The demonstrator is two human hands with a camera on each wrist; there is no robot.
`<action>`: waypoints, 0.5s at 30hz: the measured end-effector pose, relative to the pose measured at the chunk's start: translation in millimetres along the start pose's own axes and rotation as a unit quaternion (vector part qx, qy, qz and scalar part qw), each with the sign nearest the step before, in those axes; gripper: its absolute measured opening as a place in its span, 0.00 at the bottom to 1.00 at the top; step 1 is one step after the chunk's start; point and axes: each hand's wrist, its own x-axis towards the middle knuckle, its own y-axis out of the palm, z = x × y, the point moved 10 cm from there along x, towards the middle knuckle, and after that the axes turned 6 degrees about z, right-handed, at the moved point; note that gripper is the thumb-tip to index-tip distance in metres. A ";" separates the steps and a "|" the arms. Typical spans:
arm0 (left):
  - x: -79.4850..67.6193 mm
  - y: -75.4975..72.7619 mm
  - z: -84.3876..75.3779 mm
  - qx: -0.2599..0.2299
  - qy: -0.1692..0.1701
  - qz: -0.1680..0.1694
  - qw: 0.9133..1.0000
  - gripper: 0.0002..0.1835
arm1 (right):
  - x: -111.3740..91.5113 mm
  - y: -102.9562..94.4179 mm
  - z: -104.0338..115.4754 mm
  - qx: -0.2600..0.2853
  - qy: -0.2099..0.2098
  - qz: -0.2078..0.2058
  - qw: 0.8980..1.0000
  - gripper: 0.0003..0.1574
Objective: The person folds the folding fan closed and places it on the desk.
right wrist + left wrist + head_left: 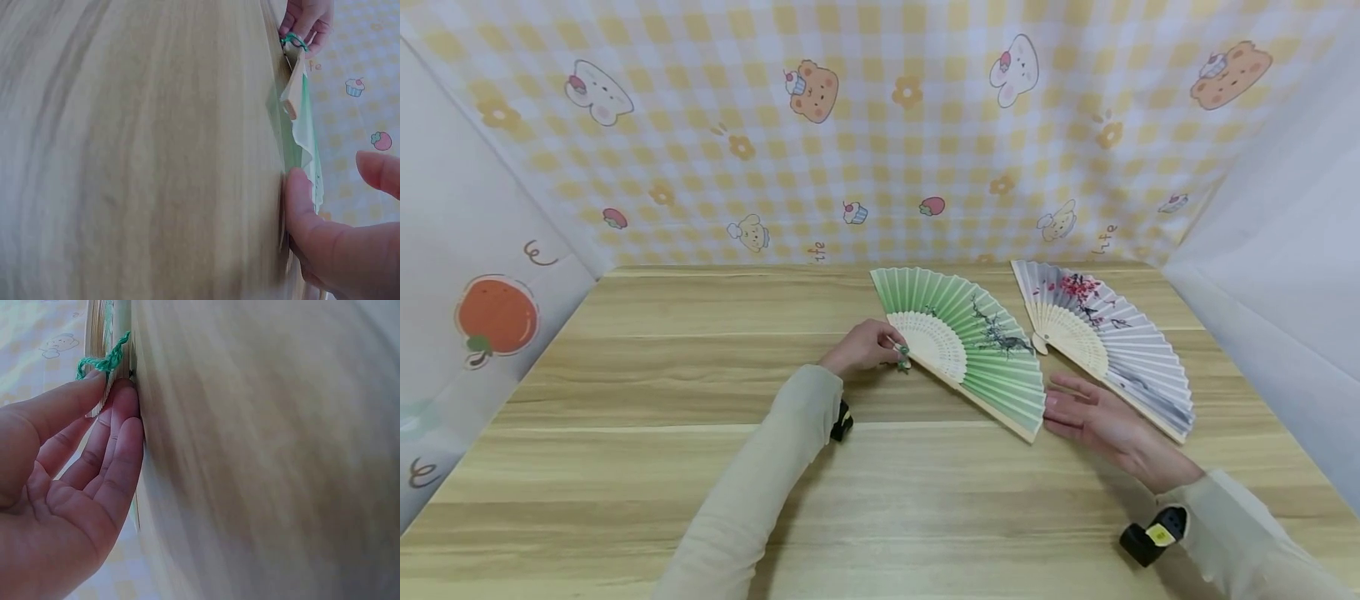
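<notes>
A green folding fan [977, 350] with a dark branch pattern lies spread on the wooden table. My left hand [868, 346] pinches its pivot end between thumb and fingers, beside a knotted green cord [103, 361]. My right hand [1101, 421] is at the fan's right edge, its fingers extended and the thumb apart from them. In the right wrist view, a fingertip [299, 181] overlaps the pleated edge of the green paper. Just behind that hand lies a second spread fan [1138, 346], white and grey with red blossoms.
The wooden table [625, 433] stretches to the left and front of the fans. A yellow checked cloth [880, 125] with cartoon prints hangs along the back edge. White cloth walls [1292, 208] stand at both sides.
</notes>
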 end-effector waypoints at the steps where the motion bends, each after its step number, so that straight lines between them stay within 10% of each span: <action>1: -0.2 0.2 -0.2 -0.001 -0.001 0.001 1.000 0.09 | 0.0 0.3 -0.3 0.008 -0.001 -0.001 1.000 0.48; 15: -0.3 0.4 0.0 -0.002 -0.002 0.004 1.000 0.09 | -0.6 -4.0 -2.5 0.060 -0.010 -0.030 0.998 0.48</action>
